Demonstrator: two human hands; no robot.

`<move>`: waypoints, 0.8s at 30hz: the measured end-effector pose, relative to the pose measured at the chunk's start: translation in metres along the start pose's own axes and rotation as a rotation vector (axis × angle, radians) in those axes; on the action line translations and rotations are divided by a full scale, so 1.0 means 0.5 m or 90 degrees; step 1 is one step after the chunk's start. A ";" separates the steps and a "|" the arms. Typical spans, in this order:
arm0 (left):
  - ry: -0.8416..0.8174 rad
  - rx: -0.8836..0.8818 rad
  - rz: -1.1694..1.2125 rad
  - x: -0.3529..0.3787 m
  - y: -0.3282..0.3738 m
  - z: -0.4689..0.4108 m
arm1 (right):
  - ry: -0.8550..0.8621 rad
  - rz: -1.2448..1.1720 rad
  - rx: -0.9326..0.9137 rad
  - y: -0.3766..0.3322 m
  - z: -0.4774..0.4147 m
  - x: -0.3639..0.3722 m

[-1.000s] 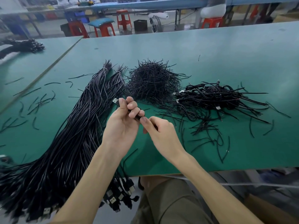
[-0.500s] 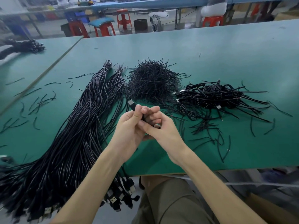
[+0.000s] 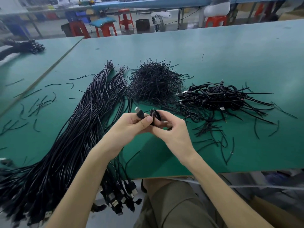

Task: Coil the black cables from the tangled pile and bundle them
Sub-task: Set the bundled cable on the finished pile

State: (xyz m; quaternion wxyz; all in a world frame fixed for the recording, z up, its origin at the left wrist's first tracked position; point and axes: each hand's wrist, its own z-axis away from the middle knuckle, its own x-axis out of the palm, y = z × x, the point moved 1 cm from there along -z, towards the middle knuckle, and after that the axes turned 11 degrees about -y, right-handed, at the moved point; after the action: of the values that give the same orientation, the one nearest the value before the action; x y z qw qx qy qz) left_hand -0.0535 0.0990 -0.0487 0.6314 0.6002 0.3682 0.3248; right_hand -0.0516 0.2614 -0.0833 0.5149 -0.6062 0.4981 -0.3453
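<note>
My left hand (image 3: 130,127): fingers curled round the black cable (image 3: 153,116) by its plug (image 3: 139,113) | my right hand (image 3: 174,134): fingers pinch the same cable's little loops | cable: held up just in front of the spiky tie heap (image 3: 154,86) | long cables (image 3: 82,137): left of the heap | coiled bundles (image 3: 217,97): right of it

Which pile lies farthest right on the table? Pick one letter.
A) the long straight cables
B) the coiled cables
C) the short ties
B: the coiled cables lie right of the ties, and the long cables lie on the left.
</note>
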 end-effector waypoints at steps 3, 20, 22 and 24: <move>0.012 -0.019 -0.066 0.001 -0.004 0.002 | -0.028 0.117 0.011 0.002 -0.002 -0.007; 0.204 -0.098 -0.364 -0.048 -0.008 -0.008 | -0.119 0.439 0.008 -0.012 -0.022 -0.007; 0.149 -0.103 -0.344 -0.057 -0.004 -0.011 | -0.139 0.467 0.000 -0.016 -0.030 -0.006; 0.104 -0.116 -0.430 -0.073 0.003 -0.017 | -0.173 0.502 -0.004 -0.018 -0.038 -0.005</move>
State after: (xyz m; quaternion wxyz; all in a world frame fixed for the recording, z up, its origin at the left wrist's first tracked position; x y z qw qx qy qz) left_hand -0.0798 0.0727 -0.0448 0.7223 0.3580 0.5647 0.1765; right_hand -0.0680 0.2584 -0.0699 0.6671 -0.4104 0.6206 -0.0371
